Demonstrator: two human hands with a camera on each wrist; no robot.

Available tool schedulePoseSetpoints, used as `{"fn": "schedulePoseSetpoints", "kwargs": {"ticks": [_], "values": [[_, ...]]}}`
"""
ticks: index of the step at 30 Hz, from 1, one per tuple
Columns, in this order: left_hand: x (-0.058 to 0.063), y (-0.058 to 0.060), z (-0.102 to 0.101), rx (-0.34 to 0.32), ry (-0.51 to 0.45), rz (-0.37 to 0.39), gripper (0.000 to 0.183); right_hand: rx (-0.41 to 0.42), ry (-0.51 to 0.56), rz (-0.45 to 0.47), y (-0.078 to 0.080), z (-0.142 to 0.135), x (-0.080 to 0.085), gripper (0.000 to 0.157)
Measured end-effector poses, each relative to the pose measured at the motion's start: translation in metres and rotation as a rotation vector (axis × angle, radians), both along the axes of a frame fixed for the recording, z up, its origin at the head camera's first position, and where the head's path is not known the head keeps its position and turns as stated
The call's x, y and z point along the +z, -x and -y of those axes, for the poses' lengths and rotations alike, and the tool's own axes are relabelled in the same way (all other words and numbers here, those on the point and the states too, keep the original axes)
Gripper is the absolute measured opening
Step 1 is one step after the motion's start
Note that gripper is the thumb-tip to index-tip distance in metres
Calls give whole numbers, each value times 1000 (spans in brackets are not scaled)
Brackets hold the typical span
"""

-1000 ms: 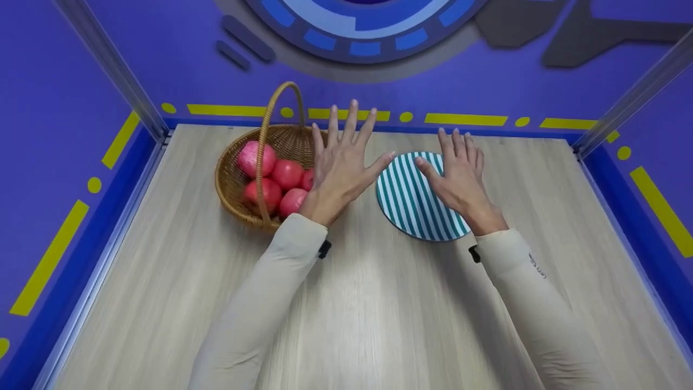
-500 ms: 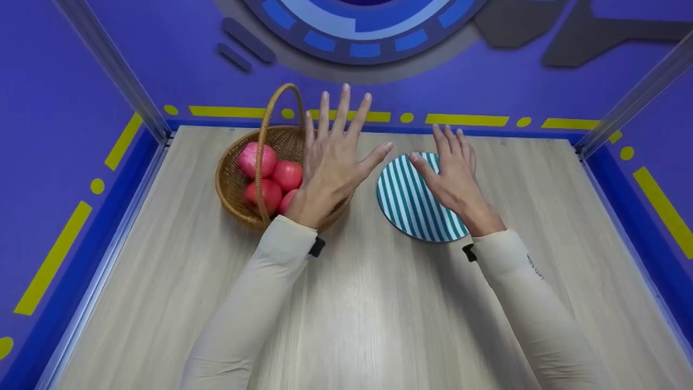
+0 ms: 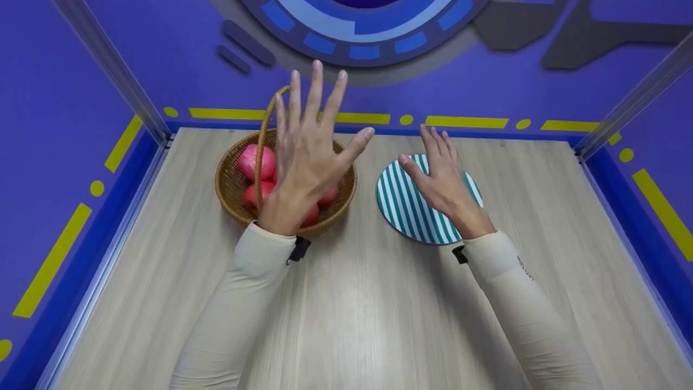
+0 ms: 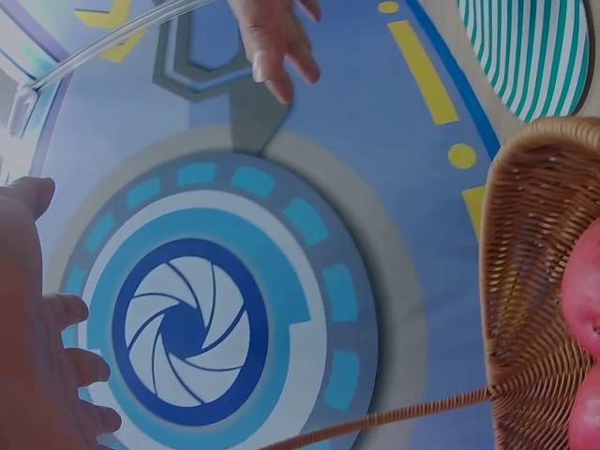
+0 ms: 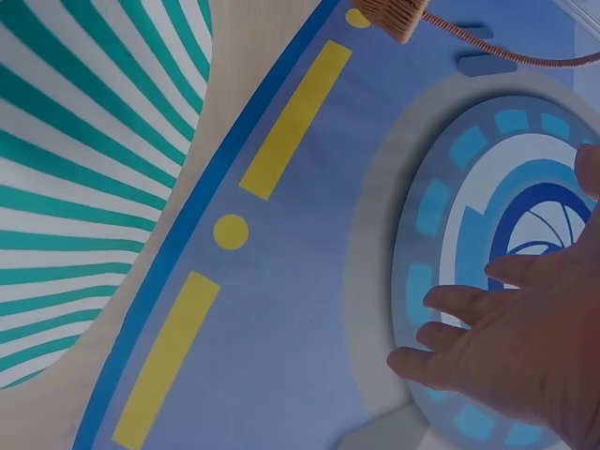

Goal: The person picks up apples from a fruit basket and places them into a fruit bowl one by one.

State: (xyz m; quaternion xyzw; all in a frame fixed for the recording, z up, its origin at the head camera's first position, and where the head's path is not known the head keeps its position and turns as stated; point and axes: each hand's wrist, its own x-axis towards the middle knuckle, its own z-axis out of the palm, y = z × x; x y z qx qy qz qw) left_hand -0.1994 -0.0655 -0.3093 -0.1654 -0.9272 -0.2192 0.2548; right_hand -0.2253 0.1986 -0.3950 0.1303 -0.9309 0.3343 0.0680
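My left hand [image 3: 311,154], fingers spread and straight, is held up over the wicker basket [image 3: 230,203] and overlaps its right half and handle in the head view. Inside the basket lie several red and pink round fruits [image 3: 253,161], some hidden behind the hand. My right hand [image 3: 441,176], fingers straight and thumb apart, hovers over a round plate-like disc [image 3: 398,197] with green and white stripes. Neither hand holds anything. The left wrist view shows the basket's rim [image 4: 553,131] and two fruits [image 4: 586,291] beside the left hand [image 4: 47,328].
Everything stands on a light wooden table [image 3: 357,303]. A blue-purple panel [image 3: 379,92] with yellow dashes closes off the back, and similar panels rise at the left [image 3: 48,135] and right. Metal posts [image 3: 116,76] mark the corners.
My left hand has moved left and up in the head view, from the basket's right side to over its middle. The right hand has drifted slightly left. Basket and disc have stayed put.
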Motion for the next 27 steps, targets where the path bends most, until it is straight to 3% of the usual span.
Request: {"fn": "schedulePoseSetpoints", "kwargs": {"ticks": [6, 15, 21, 27], "values": [[2, -5, 17, 13, -35, -31, 88, -3, 15, 15, 0, 8, -2, 88], [1, -10, 49, 102, -165, -23, 87, 6, 41, 55, -2, 20, -8, 90], [-6, -14, 72, 143, -280, -5, 92, 31, 77, 70, -3, 24, -14, 88], [-16, -18, 90, 186, -361, 6, 86, 37, 95, 77, -3, 27, -21, 87]]}}
